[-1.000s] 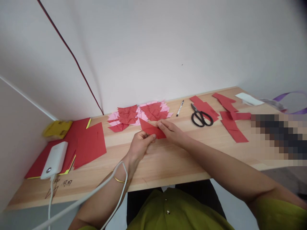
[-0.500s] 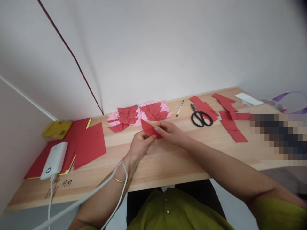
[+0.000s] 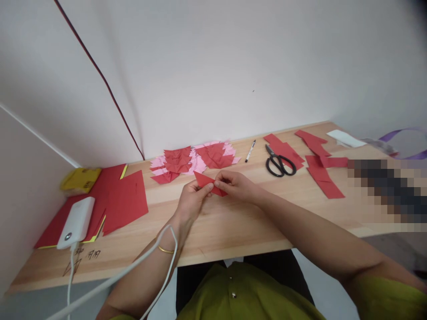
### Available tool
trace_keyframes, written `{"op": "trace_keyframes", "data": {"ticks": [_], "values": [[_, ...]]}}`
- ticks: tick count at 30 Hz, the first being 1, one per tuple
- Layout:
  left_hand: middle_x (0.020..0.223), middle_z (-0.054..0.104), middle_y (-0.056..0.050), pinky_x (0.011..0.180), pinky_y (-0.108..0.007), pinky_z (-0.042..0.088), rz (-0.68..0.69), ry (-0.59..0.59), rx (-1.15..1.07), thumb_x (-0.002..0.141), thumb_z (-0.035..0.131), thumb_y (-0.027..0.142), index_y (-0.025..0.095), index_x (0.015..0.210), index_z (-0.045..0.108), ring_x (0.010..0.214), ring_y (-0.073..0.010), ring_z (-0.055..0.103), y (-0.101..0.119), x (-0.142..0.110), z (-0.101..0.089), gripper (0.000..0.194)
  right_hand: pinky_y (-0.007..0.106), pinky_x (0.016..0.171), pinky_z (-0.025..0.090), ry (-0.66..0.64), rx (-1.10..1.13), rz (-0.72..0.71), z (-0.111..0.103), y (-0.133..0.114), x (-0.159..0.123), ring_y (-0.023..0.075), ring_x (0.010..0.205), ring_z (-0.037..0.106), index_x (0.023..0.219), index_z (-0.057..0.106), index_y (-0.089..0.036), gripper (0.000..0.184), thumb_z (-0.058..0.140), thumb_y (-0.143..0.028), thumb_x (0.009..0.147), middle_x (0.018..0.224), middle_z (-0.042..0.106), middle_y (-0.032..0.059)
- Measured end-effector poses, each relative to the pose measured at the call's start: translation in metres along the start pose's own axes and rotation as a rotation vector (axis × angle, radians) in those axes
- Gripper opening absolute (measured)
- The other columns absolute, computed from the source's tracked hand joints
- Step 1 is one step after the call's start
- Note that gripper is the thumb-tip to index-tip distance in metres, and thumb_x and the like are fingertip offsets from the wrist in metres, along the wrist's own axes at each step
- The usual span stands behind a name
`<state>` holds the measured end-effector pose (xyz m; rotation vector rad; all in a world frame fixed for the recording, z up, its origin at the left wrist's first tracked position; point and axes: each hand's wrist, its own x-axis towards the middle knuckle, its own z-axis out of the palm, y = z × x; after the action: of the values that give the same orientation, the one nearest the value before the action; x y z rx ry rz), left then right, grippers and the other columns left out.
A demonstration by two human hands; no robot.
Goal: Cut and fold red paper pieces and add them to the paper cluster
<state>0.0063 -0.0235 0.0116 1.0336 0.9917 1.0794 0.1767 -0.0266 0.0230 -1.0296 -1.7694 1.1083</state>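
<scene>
A small folded piece of red paper (image 3: 204,179) is pinched between both hands above the wooden table (image 3: 247,231). My left hand (image 3: 192,198) grips its left side, thumb on top. My right hand (image 3: 235,186) holds the right side with thumb and fingertips, close to the left thumb. One pointed corner sticks up to the left, and a lower corner shows beneath the right thumb. The fingers cover much of the paper. Just behind it lie piles of folded red pieces (image 3: 177,160) and pink pieces (image 3: 199,165).
Black-handled scissors (image 3: 280,165), a pen (image 3: 250,151) and red paper strips (image 3: 325,182) lie to the right. Red sheets (image 3: 128,204), a white power bank (image 3: 76,222) and a yellow packet (image 3: 80,181) sit on the left. A white cable (image 3: 123,271) crosses my left forearm.
My right thumb has moved left and slightly down along the red paper, toward my left thumb. The paper has tilted, so its raised corner shows lower now.
</scene>
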Motion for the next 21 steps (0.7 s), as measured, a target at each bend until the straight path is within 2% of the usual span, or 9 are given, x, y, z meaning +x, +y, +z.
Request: {"op": "trace_keyframes", "data": {"ticks": [6,10,13,18,21], "values": [[0.057,0.059,0.002,0.054,-0.02,0.04,0.003,0.098,-0.152,0.058,0.079,0.026,0.013,0.069,0.065,0.05,-0.0059,0.048,0.004,0.002,0.002,0.022,0.025,0.063,0.041,-0.036,0.032,0.052,-0.004,-0.004,0.0,0.0138,0.071,0.054,0.085,0.06,-0.016,0.02,0.064,-0.032,0.074,0.079,0.059,0.0004],[0.061,0.061,0.002,0.055,-0.02,0.042,-0.069,0.057,-0.223,0.057,0.08,0.023,0.013,0.073,0.065,0.051,-0.0054,0.05,0.008,0.001,0.003,0.024,0.027,0.067,0.043,-0.003,0.056,0.046,-0.004,-0.002,0.001,0.0154,0.075,0.057,0.086,0.061,-0.017,0.018,0.064,-0.029,0.073,0.083,0.062,0.0013],[0.061,0.062,0.001,0.056,-0.02,0.044,-0.073,0.046,-0.227,0.056,0.08,0.02,0.013,0.074,0.065,0.052,-0.0061,0.053,0.009,0.0,0.002,0.024,0.026,0.065,0.043,0.036,0.082,0.052,-0.006,0.005,0.002,0.0145,0.074,0.057,0.089,0.059,-0.017,0.023,0.067,-0.028,0.07,0.084,0.062,0.0011],[0.068,0.066,0.0,0.063,-0.025,0.05,-0.067,0.108,-0.307,0.056,0.08,0.019,0.013,0.077,0.065,0.057,-0.0081,0.059,0.01,0.001,0.001,0.026,0.024,0.059,0.042,0.088,0.315,0.164,-0.012,0.013,0.004,0.0117,0.065,0.057,0.099,0.054,-0.019,0.036,0.07,-0.033,0.071,0.076,0.063,-0.0007],[0.068,0.067,0.0,0.066,-0.026,0.051,-0.048,0.104,-0.354,0.056,0.081,0.018,0.013,0.078,0.064,0.059,-0.0091,0.061,0.01,0.001,0.002,0.027,0.025,0.063,0.045,0.033,0.422,0.15,-0.009,0.013,0.006,0.0129,0.069,0.06,0.096,0.058,-0.017,0.034,0.072,-0.035,0.07,0.077,0.065,0.0009]]}}
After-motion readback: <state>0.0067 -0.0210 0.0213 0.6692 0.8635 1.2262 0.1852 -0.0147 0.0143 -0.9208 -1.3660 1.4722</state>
